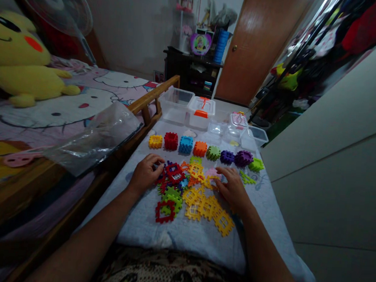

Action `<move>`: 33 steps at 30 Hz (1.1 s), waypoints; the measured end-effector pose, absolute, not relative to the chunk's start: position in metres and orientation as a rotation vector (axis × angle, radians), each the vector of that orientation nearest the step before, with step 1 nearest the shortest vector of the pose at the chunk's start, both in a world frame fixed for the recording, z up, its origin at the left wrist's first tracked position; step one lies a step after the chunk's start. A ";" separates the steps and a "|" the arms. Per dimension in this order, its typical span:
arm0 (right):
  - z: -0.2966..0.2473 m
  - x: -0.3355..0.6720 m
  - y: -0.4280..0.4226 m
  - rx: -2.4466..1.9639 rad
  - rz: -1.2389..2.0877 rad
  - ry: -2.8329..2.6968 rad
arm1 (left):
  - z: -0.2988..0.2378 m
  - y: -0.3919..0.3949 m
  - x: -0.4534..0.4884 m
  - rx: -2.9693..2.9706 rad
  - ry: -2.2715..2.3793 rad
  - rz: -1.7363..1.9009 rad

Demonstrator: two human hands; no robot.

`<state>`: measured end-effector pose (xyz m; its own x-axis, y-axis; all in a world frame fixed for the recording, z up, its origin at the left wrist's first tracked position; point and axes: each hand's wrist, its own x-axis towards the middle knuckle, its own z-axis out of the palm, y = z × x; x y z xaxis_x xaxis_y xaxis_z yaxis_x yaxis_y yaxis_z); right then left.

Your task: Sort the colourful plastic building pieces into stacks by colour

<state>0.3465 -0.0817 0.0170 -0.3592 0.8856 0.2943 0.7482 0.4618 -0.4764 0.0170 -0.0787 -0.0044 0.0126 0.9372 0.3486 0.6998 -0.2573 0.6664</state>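
Observation:
My left hand (146, 173) rests at the left edge of a mixed pile of plastic interlocking tiles, fingers loosely bent, thumb apart, nothing visible in it. Close by lies a dark red tile (175, 173) with a small pattern. My right hand (232, 186) is over the pile's right side, fingers spread; its tips are beside or touching a yellow piece (211, 182). Yellow window tiles (208, 207) overlap below that hand. Nearer me are green tiles (172, 194) and a red square frame (165, 211). Green pieces (247, 178) lie to the right.
Beyond the pile runs a row of stacked tiles by colour, including yellow (155, 141), red (171, 141), blue (185, 145), orange (200, 148) and purple (243, 158). Clear plastic boxes (177, 109) stand behind. A wooden bed rail (154, 98) borders the left, a pale cabinet (330, 172) the right.

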 end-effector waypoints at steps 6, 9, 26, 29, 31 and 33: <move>0.014 0.346 -0.084 -1.490 0.297 -2.404 | -0.008 -0.079 0.018 1.997 1.689 1.103; 0.015 0.342 -0.085 -1.522 0.296 -2.416 | -0.007 -0.080 0.020 2.006 1.687 1.111; 0.013 0.345 -0.080 -1.375 0.491 -1.972 | -0.004 -0.081 0.024 1.981 1.665 1.120; 0.013 0.341 -0.079 -1.364 0.323 -2.008 | -0.002 -0.082 0.026 1.980 1.656 1.111; 0.013 0.340 -0.079 -1.367 0.286 -2.074 | 0.000 -0.083 0.027 1.977 1.648 1.108; 0.014 0.341 -0.080 -1.353 0.319 -2.163 | 0.001 -0.083 0.026 1.966 1.651 1.110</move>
<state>0.3412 -0.0799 0.0140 -0.3319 0.8821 0.3342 0.7481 0.4619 -0.4764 0.0264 -0.0835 0.0008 0.0179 0.9394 0.3423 0.6716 -0.2649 0.6919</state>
